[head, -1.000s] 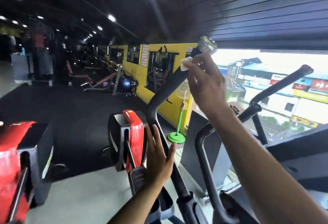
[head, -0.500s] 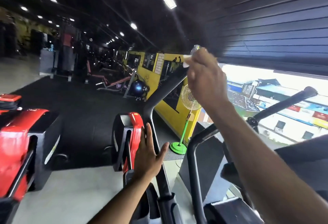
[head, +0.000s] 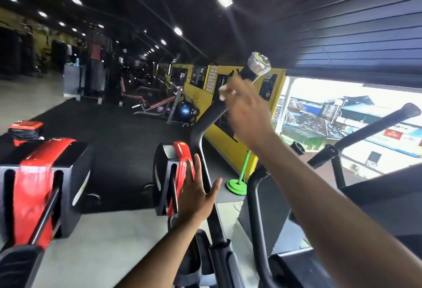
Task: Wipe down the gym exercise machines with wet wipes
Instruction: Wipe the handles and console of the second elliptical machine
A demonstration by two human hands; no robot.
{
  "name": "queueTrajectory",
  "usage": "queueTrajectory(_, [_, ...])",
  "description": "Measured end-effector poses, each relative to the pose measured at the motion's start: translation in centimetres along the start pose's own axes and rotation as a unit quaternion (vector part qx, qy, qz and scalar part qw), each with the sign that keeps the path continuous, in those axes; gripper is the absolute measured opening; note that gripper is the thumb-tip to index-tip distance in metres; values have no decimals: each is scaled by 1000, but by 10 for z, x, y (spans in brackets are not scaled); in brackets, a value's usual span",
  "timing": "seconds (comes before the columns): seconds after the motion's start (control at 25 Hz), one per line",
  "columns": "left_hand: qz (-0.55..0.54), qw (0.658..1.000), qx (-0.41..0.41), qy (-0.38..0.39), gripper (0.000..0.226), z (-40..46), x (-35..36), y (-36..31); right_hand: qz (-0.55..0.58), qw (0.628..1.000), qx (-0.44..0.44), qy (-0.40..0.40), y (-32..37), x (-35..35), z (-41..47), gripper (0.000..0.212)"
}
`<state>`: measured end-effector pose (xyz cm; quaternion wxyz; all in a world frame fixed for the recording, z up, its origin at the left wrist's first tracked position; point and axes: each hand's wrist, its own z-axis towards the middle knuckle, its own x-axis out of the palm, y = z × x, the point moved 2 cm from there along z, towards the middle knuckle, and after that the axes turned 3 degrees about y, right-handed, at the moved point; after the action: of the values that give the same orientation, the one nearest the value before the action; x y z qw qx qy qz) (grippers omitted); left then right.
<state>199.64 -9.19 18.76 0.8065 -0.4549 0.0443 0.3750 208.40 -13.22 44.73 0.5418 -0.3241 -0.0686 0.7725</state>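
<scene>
Fingers of my right hand (head: 247,114) are curled round a white wet wipe (head: 225,92), a crumpled edge of it poking out past the fingertips. The hand is motion-blurred, so I read the hold as a pinch, though how the fingers lie on the wipe I cannot make out. It sits against the upper part of the left handlebar (head: 210,114) of the elliptical machine (head: 388,198), just below the silver end cap (head: 259,65) at the bar's top; whether the wipe is touching the black bar right now I cannot tell.

My left hand (head: 196,194) is lower down, fingers straight and spread, thumb out to the right, holding nothing. It lies beside the lower run of the same handlebar, near or just touching it. The hand overlaps the red-and-black housing (head: 170,169) of the next machine behind it.

The right handlebar (head: 376,127) rises at a slant to my right, apart from both hands. A curved black inner bar (head: 252,196) stands between the two handlebars, under my right forearm.

Farther left is another red-and-black machine (head: 43,182), with a red-lidded bin (head: 25,130) behind it. A green fan stand (head: 237,185) rests on the floor by the yellow wall (head: 228,143). A blue exercise ball (head: 185,110) lies near weight benches on the black floor mat (head: 118,134). A bright window (head: 342,123) opens to rooftops at right.
</scene>
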Motion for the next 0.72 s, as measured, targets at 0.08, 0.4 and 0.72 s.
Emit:
queueTrajectory(0.08, [5,1000,10,-2,95,0,-1,1,1,997,52,-57,-17,-20,16,16])
queueTrajectory(0.4, [-14,1000,9,22,93,3,-2,4,7,991,17,130,41,34,11,17])
queueTrajectory(0.72, [-4,1000,16,20,95,5,0,4,330,823,298,-354,-25,-18,-3,17])
